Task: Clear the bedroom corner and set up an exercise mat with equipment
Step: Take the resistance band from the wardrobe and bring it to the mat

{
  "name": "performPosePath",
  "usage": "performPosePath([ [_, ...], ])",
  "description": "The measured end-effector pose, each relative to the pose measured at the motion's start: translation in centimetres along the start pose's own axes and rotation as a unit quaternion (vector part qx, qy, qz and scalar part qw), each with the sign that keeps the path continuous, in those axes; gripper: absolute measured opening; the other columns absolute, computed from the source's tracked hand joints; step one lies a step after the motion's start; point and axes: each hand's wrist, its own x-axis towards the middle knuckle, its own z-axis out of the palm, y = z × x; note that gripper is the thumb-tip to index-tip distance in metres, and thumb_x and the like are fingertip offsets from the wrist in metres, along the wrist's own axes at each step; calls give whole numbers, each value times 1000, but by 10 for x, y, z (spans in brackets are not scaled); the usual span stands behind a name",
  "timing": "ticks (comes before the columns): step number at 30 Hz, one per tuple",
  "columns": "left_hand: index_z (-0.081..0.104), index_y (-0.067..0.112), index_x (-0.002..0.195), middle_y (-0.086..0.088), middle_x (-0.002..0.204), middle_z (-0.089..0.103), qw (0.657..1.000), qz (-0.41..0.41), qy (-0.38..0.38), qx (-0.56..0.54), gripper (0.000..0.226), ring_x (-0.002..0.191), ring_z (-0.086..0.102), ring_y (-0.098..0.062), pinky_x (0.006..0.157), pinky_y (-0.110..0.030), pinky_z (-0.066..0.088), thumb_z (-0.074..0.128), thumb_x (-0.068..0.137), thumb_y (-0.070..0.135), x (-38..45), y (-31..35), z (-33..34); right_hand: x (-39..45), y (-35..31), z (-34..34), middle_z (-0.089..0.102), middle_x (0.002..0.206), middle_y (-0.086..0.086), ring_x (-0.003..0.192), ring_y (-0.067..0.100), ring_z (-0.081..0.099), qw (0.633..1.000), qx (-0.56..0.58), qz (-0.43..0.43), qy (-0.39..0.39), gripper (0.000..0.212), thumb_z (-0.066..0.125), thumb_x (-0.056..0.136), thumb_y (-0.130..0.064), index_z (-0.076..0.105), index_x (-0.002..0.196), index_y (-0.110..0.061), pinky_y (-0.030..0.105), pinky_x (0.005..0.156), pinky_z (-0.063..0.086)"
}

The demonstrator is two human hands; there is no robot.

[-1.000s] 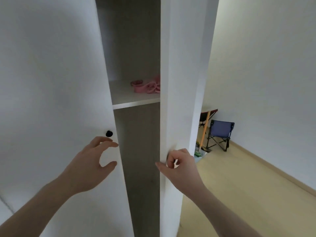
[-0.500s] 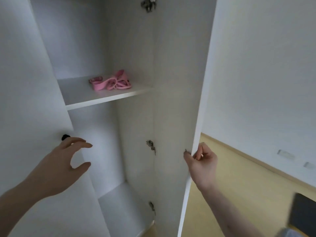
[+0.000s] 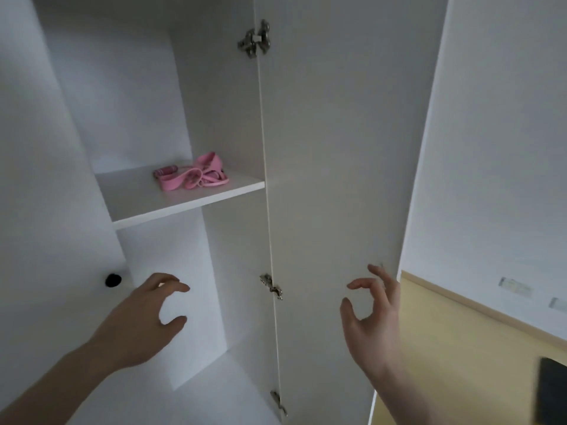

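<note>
A white wardrobe stands open in front of me. Its right door (image 3: 337, 148) is swung wide, hinges showing along its inner edge. On the middle shelf (image 3: 184, 204) lies a tangle of pink resistance bands (image 3: 193, 176). My left hand (image 3: 144, 320) hovers below the shelf, fingers curled apart, holding nothing, near the black knob (image 3: 113, 280) of the left door (image 3: 46, 210). My right hand (image 3: 371, 320) is open in front of the right door's outer edge, fingers spread, not gripping it.
The wardrobe's lower compartment (image 3: 221, 388) holds nothing visible. To the right is a white wall (image 3: 497, 148) with a wooden skirting and a yellowish floor (image 3: 460, 363). A dark blurred object (image 3: 552, 391) sits at the bottom right corner.
The right door has swung fully open. My right hand has let go of its edge and opened. My left hand moved from the knob toward the wardrobe's inside.
</note>
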Motion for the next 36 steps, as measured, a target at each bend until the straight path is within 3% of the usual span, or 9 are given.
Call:
performPosePath([
  [3, 50, 50, 126, 31, 132, 37, 1000, -1, 5, 15, 46, 74, 56, 9, 78, -23, 47, 70, 85, 43, 0, 5, -9, 8, -16, 18, 47, 136, -11, 136, 5, 44, 997, 14, -51, -59, 47, 75, 76, 7, 60, 93, -33, 18, 108, 34],
  [8, 49, 48, 129, 31, 135, 36, 998, 7, 35, 56, 47, 78, 55, 10, 83, -26, 48, 66, 85, 46, 12, 11, -40, 43, -52, 59, 53, 128, -13, 130, 10, 51, 982, 70, -100, -143, 45, 76, 74, 4, 63, 98, -32, 39, 104, 47],
  [12, 51, 43, 130, 32, 132, 34, 994, 30, 67, 77, 50, 111, 52, 5, 94, -30, 49, 60, 81, 49, 31, 10, -72, 79, -81, 92, 49, 125, -18, 128, 4, 51, 961, 91, -139, -222, 43, 73, 78, -1, 62, 105, -33, 31, 105, 46],
  [15, 53, 42, 129, 31, 129, 35, 993, 32, 79, 80, 50, 114, 52, 1, 96, -32, 49, 59, 79, 49, 48, 14, -93, 110, -95, 120, 48, 122, -20, 121, 1, 54, 952, 93, -151, -251, 39, 72, 79, -6, 63, 108, -30, 23, 101, 45],
  [19, 54, 39, 127, 27, 128, 39, 993, 6, 88, 79, 52, 112, 55, -3, 96, -32, 49, 59, 77, 48, 79, 17, -115, 156, -105, 165, 50, 121, -15, 112, 1, 56, 946, 81, -132, -284, 35, 73, 81, -10, 64, 108, -30, 25, 94, 49],
  [26, 54, 32, 136, 8, 135, 46, 991, -45, 88, 86, 61, 123, 53, -18, 105, -30, 43, 62, 76, 42, 155, 15, -125, 238, -105, 238, 57, 119, -2, 108, 21, 62, 947, 45, -93, -305, 31, 75, 82, -13, 58, 102, -30, 35, 99, 50],
  [31, 54, 36, 135, 13, 124, 41, 988, -92, 124, -16, 42, 130, 49, -14, 106, -16, 29, 60, 95, 27, 213, 8, -117, 287, -97, 292, 59, 131, 7, 116, 25, 60, 943, 0, -45, -330, 48, 77, 83, -26, 59, 127, -15, 28, 96, 46],
  [33, 51, 50, 124, 7, 126, 42, 976, -132, 149, -85, 32, 129, 51, -15, 109, -18, 29, 56, 98, 31, 233, -4, -107, 305, -92, 313, 58, 136, 9, 119, 27, 59, 940, -6, -31, -339, 55, 76, 83, -28, 55, 133, -14, 29, 98, 46],
  [36, 55, 50, 123, -3, 134, 41, 960, -188, 156, -136, 26, 132, 50, -22, 112, -25, 31, 51, 98, 47, 254, -21, -88, 328, -90, 342, 59, 137, 14, 122, 30, 60, 941, -5, 4, -340, 61, 73, 88, -34, 50, 140, -12, 31, 100, 46],
])
